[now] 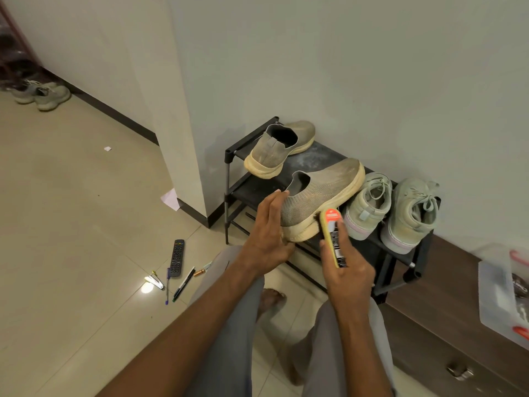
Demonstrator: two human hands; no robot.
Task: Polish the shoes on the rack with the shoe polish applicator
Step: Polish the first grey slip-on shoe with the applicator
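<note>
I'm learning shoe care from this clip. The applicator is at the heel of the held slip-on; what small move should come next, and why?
Probably slide the applicator forward along the pale sole edge of the slip-on shoe. The right hand has its tip against the sole near the heel, the left hand steadies the heel, and the rest of the sole lies ahead toward the toe.

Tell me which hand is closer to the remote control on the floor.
Left. The left hand holds the slip-on shoe's heel, up and right of the remote control. The right hand, gripping the polish applicator, lies farther right.
</note>
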